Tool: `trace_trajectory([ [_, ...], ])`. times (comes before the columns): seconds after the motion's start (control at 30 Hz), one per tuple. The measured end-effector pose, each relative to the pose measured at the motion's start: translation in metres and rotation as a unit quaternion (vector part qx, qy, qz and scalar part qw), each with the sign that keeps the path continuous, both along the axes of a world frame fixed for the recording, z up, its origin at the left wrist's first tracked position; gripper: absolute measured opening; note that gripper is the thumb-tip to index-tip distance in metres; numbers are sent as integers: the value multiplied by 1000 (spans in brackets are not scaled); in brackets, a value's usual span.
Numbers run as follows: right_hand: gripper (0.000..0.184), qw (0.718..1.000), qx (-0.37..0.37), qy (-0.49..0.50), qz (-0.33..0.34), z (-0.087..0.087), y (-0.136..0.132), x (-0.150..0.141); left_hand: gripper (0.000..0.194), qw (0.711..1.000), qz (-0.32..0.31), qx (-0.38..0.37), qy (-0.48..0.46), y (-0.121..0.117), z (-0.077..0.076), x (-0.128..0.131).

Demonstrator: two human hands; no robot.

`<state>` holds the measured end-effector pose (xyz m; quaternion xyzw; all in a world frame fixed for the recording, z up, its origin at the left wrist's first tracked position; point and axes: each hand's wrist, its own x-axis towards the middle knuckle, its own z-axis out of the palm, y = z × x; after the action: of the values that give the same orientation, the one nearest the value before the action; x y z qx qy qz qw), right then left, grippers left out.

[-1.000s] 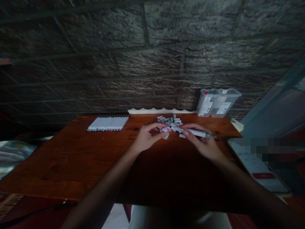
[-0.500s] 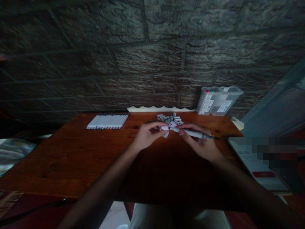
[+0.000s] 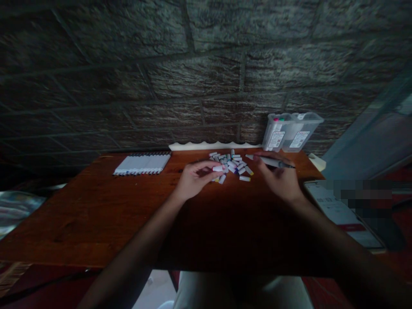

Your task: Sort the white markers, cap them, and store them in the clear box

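Observation:
Between the thumb and fingers of my left hand (image 3: 195, 178) is a white marker cap (image 3: 217, 168) with a reddish end. My right hand (image 3: 280, 176) grips a white marker (image 3: 272, 162), its uncapped tip pointing left and its dark end to the right. The cap and the marker are apart. Several loose marker caps (image 3: 236, 163) with coloured ends lie in a pile on the wooden table (image 3: 96, 214), behind and between my hands. Some caps are partly hidden behind my left fingers.
A row of white markers (image 3: 141, 164) lies side by side at the back left. Against the stone wall (image 3: 212, 77) stands a clear plastic case (image 3: 291, 133) with a few markers in it. A white wavy strip (image 3: 215, 146) runs along the back edge. A white box (image 3: 341, 210) is at the right.
My right hand has drawn the marker away to the right, out of the cap. The cap stays in my left hand. More of the cap pile shows, and the view has shifted slightly.

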<state>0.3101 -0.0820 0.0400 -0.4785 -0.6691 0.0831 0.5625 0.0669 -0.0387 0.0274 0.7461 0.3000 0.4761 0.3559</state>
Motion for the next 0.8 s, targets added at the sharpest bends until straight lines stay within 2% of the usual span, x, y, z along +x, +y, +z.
trace_trajectory([
  [0.27,18,1000,10,-6,22,0,-2,-5,26,1000,-12,-9,-20,-3,3,2],
  [0.47,20,999,-23,25,4,-5,2,-2,24,999,-27,4,-36,-2,3,2],
  [0.8,25,999,-39,0,9,-8,4,-1,27,1000,-8,-2,-8,0,2,0],
])
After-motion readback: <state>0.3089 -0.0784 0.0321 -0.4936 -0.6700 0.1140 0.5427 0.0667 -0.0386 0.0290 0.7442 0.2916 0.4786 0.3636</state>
